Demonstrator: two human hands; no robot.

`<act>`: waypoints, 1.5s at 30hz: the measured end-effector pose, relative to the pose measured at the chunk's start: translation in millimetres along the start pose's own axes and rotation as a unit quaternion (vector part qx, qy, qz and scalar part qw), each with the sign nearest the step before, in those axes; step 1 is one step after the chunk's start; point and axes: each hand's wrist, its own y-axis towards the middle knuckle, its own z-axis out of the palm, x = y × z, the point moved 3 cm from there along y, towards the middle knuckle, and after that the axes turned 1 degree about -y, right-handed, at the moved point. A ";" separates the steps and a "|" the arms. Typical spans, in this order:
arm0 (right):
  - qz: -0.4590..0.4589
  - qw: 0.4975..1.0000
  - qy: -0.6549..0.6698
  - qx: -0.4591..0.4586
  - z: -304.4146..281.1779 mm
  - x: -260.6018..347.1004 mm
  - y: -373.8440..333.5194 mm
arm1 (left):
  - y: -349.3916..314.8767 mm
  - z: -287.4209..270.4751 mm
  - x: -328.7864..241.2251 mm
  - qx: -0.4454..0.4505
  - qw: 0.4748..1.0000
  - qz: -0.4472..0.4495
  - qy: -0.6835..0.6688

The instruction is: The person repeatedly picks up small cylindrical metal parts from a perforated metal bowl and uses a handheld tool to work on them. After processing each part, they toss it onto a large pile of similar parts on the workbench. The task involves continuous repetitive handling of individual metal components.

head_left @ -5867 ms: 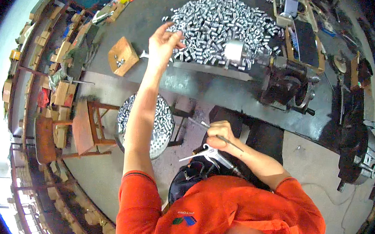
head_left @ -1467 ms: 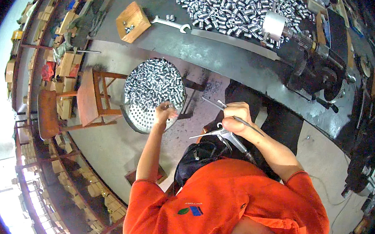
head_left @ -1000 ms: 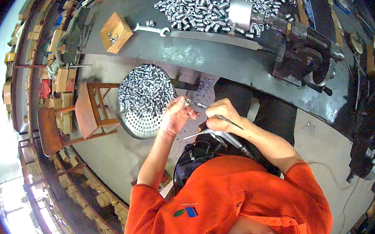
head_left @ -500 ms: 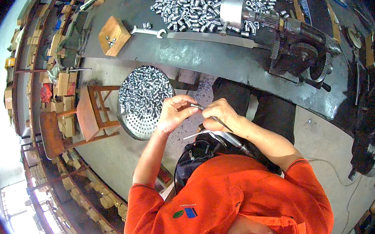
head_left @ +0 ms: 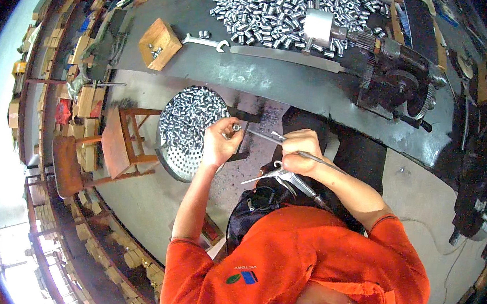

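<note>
My left hand (head_left: 221, 141) pinches a small shiny metal sleeve (head_left: 236, 127) between thumb and fingers, with its round open end showing. To its right, my right hand (head_left: 301, 150) is wrapped round a long thin steel tool (head_left: 264, 135). The tool's narrow end points at the sleeve, apart from it; its other end passes back over my wrist. A small pronged piece stands out from it beside my fingers; the tool's exact kind I cannot make out. Just beyond my left hand, a round perforated metal basket (head_left: 187, 161) holds a heap of similar sleeves (head_left: 191, 115).
A dark workbench (head_left: 250, 74) runs across the far side, bearing a large pile of sleeves (head_left: 284, 14), a geared machine (head_left: 400, 79), a wrench (head_left: 207, 42) and a wooden box (head_left: 159, 45). An air gun (head_left: 287, 182) lies at my lap. A wooden stool (head_left: 118, 144) stands left.
My hands have drawn apart, and the tool's tip has come away from the sleeve. My left hand has turned so the sleeve's end shows. The view has shifted slightly.
</note>
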 end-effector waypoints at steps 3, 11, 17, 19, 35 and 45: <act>-0.009 1.000 -0.001 -0.022 1.1 -1.8 -5.6 | 1.3 2.3 1.8 -0.031 0.989 0.071 0.129; 0.086 0.994 0.060 -0.006 0.0 -7.6 -4.7 | 3.0 11.4 -9.5 -0.021 0.975 0.132 0.178; 0.112 0.993 0.029 0.028 4.0 -5.4 -0.8 | -1.4 24.2 -22.7 -0.012 0.967 0.185 0.176; 0.103 0.993 0.023 0.056 4.8 -8.8 0.2 | -2.0 32.5 -29.6 0.008 0.966 0.188 0.177; -0.097 0.988 -0.118 -0.009 2.7 -13.1 -9.7 | 174.2 -36.6 -93.3 -0.070 0.966 0.139 -0.208; -0.056 0.992 -0.116 0.004 10.3 -17.4 -14.0 | 51.2 -75.0 30.5 -0.127 0.988 -0.016 -0.085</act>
